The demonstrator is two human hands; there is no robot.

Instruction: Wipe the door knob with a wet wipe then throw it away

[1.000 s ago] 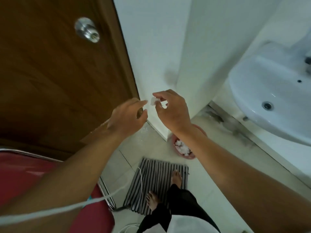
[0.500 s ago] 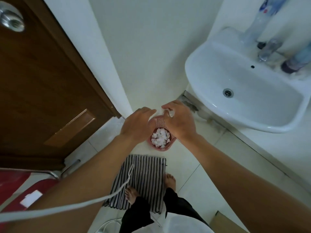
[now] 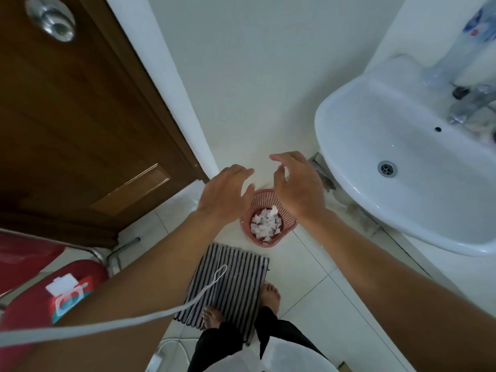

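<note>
- Above the pink basket (image 3: 268, 238) on the floor, your left hand (image 3: 224, 197) and right hand (image 3: 298, 187) hover with fingers loosely spread, holding nothing.
- A white wipe (image 3: 273, 210) sits atop the crumpled pile in that basket.
- The door knob (image 3: 52, 20) is at upper left.

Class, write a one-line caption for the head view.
Both hands, left and right, open above a pink basket of used wipes.

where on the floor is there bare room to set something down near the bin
Bare tile lies between the striped mat and the sink, right of the pink bin. Also between mat and door. Crowded: the bin itself, full of wipes, under both hands.
</note>
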